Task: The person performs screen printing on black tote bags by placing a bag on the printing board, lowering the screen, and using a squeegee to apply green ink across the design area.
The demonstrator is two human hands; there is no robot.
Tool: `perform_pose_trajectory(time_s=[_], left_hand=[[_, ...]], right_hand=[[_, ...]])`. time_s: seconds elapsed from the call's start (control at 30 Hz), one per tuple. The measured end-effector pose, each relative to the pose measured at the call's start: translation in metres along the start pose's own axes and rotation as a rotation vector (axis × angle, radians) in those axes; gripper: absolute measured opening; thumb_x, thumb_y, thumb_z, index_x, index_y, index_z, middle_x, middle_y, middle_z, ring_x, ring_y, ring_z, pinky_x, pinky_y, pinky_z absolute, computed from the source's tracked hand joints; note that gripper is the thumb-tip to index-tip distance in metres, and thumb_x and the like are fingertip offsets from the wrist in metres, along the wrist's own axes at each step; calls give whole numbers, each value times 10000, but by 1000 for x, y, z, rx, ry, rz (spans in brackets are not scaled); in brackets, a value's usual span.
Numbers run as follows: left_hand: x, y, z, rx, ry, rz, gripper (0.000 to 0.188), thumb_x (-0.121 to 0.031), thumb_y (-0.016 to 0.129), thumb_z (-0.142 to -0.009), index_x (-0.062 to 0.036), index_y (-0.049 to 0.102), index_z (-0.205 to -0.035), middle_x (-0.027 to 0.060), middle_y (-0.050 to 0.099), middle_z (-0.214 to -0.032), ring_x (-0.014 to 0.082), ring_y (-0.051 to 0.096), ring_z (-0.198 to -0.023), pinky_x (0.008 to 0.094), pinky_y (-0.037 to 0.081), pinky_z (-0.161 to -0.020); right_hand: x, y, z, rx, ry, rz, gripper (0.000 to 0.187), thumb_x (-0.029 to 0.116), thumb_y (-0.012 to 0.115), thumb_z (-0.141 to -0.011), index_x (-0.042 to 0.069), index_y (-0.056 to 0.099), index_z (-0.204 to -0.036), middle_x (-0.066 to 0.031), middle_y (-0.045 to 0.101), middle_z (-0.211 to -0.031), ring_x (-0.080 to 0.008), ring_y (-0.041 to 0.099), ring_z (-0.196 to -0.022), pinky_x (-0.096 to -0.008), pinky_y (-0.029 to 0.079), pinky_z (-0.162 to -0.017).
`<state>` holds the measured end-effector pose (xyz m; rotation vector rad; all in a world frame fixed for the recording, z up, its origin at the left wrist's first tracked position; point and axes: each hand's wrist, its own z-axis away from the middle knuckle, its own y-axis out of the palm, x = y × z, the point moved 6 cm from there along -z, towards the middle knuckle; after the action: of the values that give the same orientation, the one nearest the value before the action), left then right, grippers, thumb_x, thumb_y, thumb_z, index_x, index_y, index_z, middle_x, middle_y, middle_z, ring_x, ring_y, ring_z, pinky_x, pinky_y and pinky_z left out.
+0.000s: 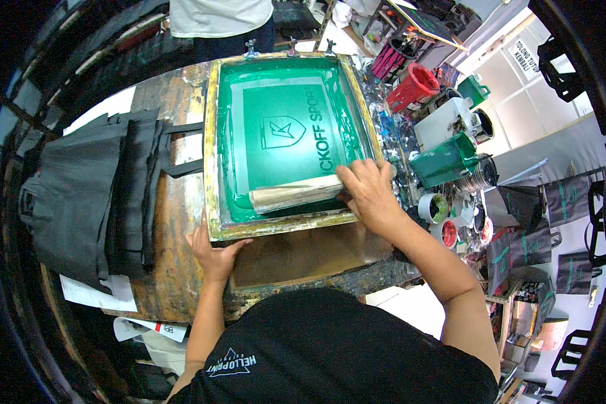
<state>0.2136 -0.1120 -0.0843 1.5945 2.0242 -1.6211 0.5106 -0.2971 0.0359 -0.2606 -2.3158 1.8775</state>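
Note:
A screen printing frame (212, 151) with a worn yellowish wooden rim lies on the table before me. Its green mesh (262, 101) carries a shield emblem and lettering, with wet green ink around the sides. My right hand (370, 195) is closed round the right end of a wide wooden squeegee (293, 193), which lies across the near part of the mesh. At the near left corner, my left hand (215, 254) grips the frame, thumb along the near edge and fingers on the left side. Two black straps (184, 168) run under the frame from the left.
Black fabric bags (81, 195) lie stacked on the stained wooden table (172, 249) at left. Clamps (293, 46) line the frame's far edge. Ink tubs, a red bucket (414, 87) and a green container (444, 161) crowd the right. Another person (221, 17) stands beyond the table.

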Motion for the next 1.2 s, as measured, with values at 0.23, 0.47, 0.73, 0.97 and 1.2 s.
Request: perform_pose_trajectory(time_s=[0.23, 0.47, 0.73, 0.97, 1.2], left_hand=[[0, 0, 0, 44, -34, 16, 1158, -391, 1057, -469, -5, 601, -1462, 166, 686, -1159, 365, 557, -1065, 481, 449, -977], [-6, -1, -5, 9, 47, -34, 1304, -623, 981, -468, 54, 555, -1499, 137, 707, -1037, 303, 561, -917, 432, 421, -894], [-7, -2, -8, 41, 33, -42, 1299, -662, 964, -452, 57, 581, -1464, 147, 721, -1084, 326, 570, -918, 434, 428, -895], [-8, -4, -7, 62, 16, -74, 1296, -686, 960, -450, 47, 594, -1453, 112, 715, -1063, 315, 561, -904, 440, 427, -896], [-9, -4, -9, 24, 52, -155, 1092, -754, 921, -483, -12, 699, -1253, 103, 570, -970, 324, 520, -956, 478, 342, -932]], right_hand=[[-28, 13, -43, -1, -105, 3, 614, 118, 843, -745, 136, 575, -1297, -80, 572, -1128, -300, 551, -1129, -497, 365, -1012], [-57, 34, -109, -85, -211, 0, 595, 151, 846, -765, 125, 580, -1296, -87, 588, -1120, -302, 561, -1122, -491, 377, -1008], [-108, 77, -218, -90, -275, 29, 678, 160, 882, -735, 144, 531, -1314, -78, 591, -1181, -304, 562, -1157, -499, 389, -967], [-139, 99, -304, -73, -333, 19, 754, 250, 909, -775, 143, 499, -1398, -92, 607, -1268, -328, 567, -1235, -574, 428, -983], [-138, 92, -338, 218, -212, 19, 806, 268, 915, -759, 163, 483, -1431, -101, 635, -1297, -352, 577, -1297, -656, 421, -1029]])
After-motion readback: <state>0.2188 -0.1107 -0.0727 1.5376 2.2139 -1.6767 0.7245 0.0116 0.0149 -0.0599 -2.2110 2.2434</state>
